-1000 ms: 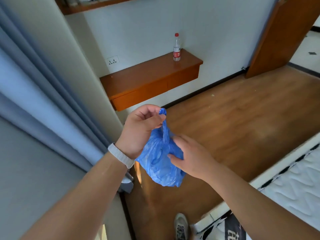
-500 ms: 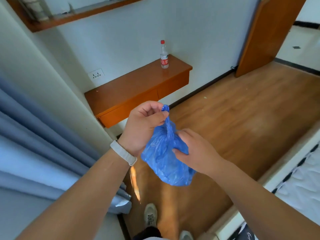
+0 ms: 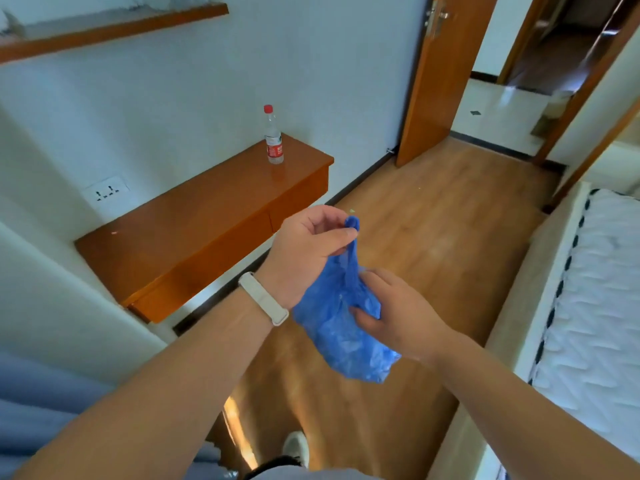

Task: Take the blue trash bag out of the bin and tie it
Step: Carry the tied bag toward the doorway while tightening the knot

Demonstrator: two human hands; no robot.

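Bedroom, head view: wooden floor (image 3: 433,237), wall-mounted bench (image 3: 194,230) with bottle (image 3: 273,136) at its far right corner. Blue trash bag (image 3: 341,327) held in mid-air, out of any bin. Left hand (image 3: 304,251): fingers clamped on twisted neck, which runs upright. Right hand (image 3: 398,313): fingers closed on bag body, directly below the neck.

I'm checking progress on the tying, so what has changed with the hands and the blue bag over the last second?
Mostly the view turned right: the doorway and bed show more, the curtain less. The left hand still pinches the twisted neck of the blue trash bag from above, and the right hand still grips the bag's body, now a little higher. The bottle stays on the shelf. No knot shows yet.
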